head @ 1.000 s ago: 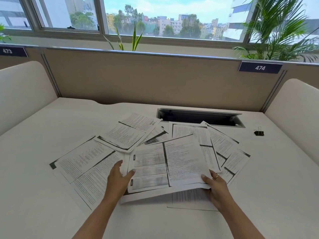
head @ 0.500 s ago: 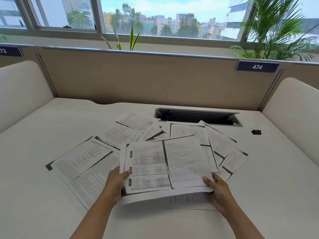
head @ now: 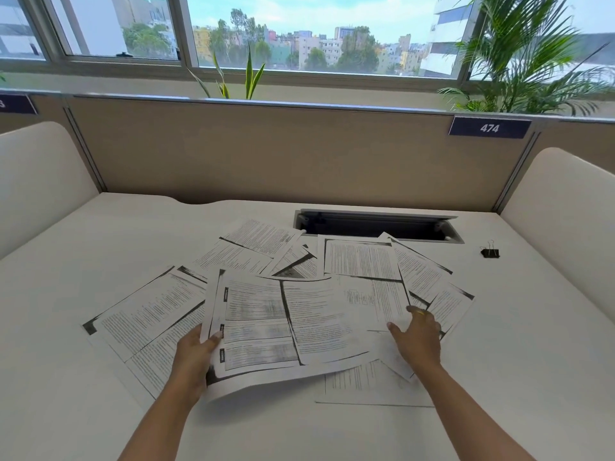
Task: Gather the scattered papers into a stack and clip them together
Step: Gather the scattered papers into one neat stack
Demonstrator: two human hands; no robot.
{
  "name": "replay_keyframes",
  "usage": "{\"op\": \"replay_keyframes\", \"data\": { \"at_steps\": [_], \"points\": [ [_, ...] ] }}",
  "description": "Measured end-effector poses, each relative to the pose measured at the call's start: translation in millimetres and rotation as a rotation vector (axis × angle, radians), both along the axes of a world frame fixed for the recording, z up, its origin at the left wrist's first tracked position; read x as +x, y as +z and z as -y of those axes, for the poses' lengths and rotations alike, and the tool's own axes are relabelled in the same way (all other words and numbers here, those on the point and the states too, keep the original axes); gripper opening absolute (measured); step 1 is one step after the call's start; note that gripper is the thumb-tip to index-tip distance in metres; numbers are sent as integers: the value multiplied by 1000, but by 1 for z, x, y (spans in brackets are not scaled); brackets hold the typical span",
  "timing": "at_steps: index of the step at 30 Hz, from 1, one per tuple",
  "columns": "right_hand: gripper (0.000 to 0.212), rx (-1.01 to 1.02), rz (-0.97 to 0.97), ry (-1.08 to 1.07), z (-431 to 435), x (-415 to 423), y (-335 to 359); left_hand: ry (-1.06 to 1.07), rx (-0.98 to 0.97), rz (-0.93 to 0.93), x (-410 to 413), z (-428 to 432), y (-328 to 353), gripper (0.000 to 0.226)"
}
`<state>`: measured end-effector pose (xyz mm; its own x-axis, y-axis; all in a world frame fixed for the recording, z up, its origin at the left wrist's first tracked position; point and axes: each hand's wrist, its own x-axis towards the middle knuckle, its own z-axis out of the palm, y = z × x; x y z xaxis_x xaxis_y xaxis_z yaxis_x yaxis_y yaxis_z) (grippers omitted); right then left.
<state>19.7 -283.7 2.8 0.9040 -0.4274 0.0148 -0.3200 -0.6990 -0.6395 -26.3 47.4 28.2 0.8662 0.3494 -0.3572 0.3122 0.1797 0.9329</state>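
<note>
Several printed papers lie fanned out across the white desk (head: 100, 410). My left hand (head: 196, 356) grips the left edge of a small bundle of papers (head: 286, 327), lifted slightly off the desk at its near edge. My right hand (head: 417, 337) rests with fingers spread on a sheet (head: 376, 301) at the bundle's right side. More loose sheets lie to the left (head: 146, 314), at the back (head: 263, 237) and to the right (head: 429, 274). One sheet (head: 372, 384) lies under the bundle near me. A black binder clip (head: 490, 252) sits alone at the back right.
A rectangular cable slot (head: 376, 224) opens in the desk behind the papers. Beige partition panels (head: 266, 154) close off the back, with cream side dividers left (head: 36, 181) and right (head: 572, 221). A label reads 474 (head: 489, 128). Plants stand at the window.
My left hand took hold of the bundle's left edge and raised it. My right hand let go of the bundle's right corner and moved up and right onto another sheet.
</note>
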Motion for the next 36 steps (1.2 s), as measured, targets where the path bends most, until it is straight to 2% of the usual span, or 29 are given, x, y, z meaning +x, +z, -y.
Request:
{"op": "replay_keyframes", "data": {
  "at_steps": [2, 6, 14, 21, 24, 30, 36],
  "points": [
    [73, -95, -161, -22, 0, 2, 0, 3, -4, -7, 1, -1, -1, 33],
    [81, -161, -275, -65, 0, 3, -1, 2, -13, -10, 0, -1, -4, 34],
    [96, 50, -312, -137, 4, 10, 9, 4, -31, 6, -2, 1, -6, 30],
    [76, 301, -207, -201, 0, 10, 11, 12, -16, 3, 0, 0, -5, 31],
    [58, 377, -111, -275, -1, 12, 5, 17, -14, 22, 0, -1, -4, 30],
    [26, 299, 39, -309, 3, 15, 11, 28, -19, 20, 1, -5, -5, 30],
    [22, 172, 251, -300, 7, 14, 44, 17, -20, 11, 0, -6, -6, 31]
  ]
}}
